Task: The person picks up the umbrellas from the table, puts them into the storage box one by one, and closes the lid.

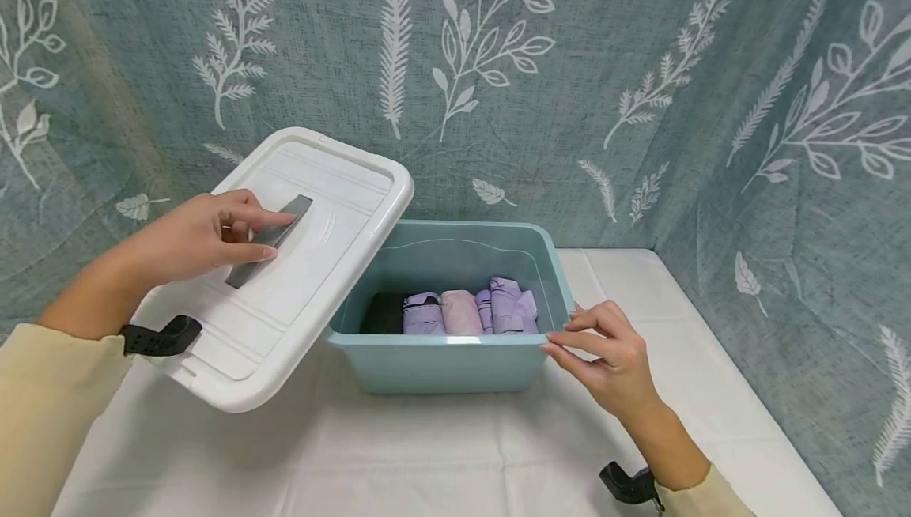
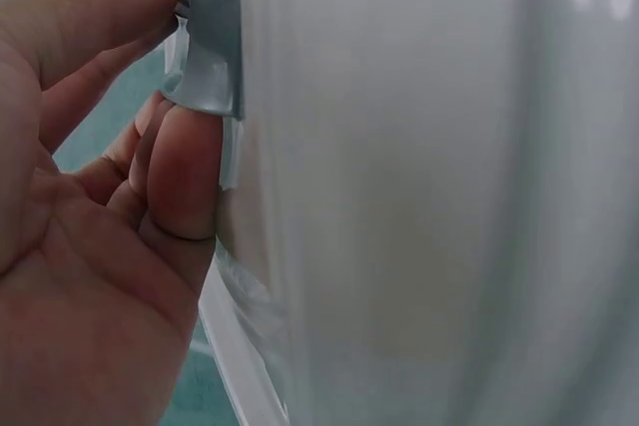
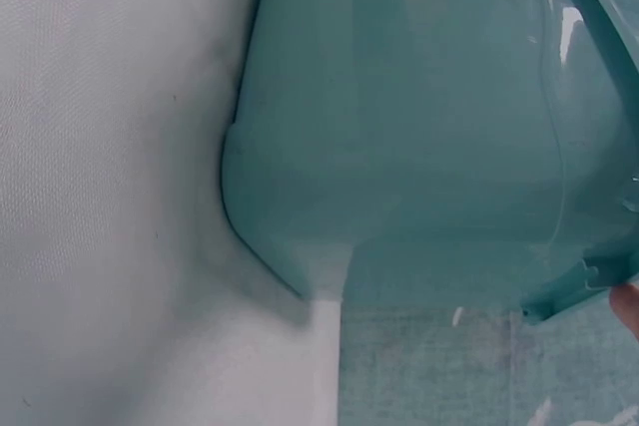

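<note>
My left hand (image 1: pixel 195 236) pinches the grey handle (image 1: pixel 245 273) of a white lid (image 1: pixel 342 232) between thumb and fingers. The lid is raised and tilted, its right edge overlapping the bin's left side in the head view. Close up, the left wrist view shows the handle (image 2: pixel 212 52) between the fingertips. A teal storage bin (image 1: pixel 448 367) stands uncovered on the table. Thumb and fingers of my right hand (image 1: pixel 605 355) pinch its rim at the front right corner. Inside lie rolled fabrics: a black one (image 1: pixel 382 315), a pink one (image 1: pixel 461 313) and several purple ones (image 1: pixel 508 311).
A white cloth (image 1: pixel 413 454) covers the table under the bin. Behind and to the right hangs a grey-green curtain (image 1: pixel 320 43) with white leaf patterns, close to the table's edges. Black straps (image 1: pixel 162 337) sit on both wrists.
</note>
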Available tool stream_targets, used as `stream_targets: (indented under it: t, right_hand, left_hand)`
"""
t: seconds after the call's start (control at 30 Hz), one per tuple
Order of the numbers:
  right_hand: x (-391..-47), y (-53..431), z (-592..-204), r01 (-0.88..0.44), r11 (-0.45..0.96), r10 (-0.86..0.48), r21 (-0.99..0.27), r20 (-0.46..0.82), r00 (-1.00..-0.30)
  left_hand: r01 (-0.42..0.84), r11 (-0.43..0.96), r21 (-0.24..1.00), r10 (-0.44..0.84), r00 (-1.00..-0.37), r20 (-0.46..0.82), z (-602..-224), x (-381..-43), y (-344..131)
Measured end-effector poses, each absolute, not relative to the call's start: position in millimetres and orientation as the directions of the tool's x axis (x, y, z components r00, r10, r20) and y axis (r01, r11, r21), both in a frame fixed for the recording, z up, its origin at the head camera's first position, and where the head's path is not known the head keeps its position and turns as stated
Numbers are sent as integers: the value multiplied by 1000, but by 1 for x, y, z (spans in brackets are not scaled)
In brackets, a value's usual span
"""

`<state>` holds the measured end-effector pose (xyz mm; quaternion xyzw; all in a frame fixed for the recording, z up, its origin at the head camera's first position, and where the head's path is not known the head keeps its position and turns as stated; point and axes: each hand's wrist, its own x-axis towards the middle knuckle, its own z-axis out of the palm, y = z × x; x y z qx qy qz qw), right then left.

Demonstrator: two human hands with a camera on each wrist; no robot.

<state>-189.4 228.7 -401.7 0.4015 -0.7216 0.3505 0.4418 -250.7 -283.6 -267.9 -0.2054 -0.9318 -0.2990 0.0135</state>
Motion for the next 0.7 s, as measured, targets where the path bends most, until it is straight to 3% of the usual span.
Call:
stream_targets:
  t: [0.7]
  right_hand:
    - [-188,228,-403,-884,437,-260,-163,919,-298]
  left_hand:
    - [595,608,525,636,-761,126,-244,-276,-187]
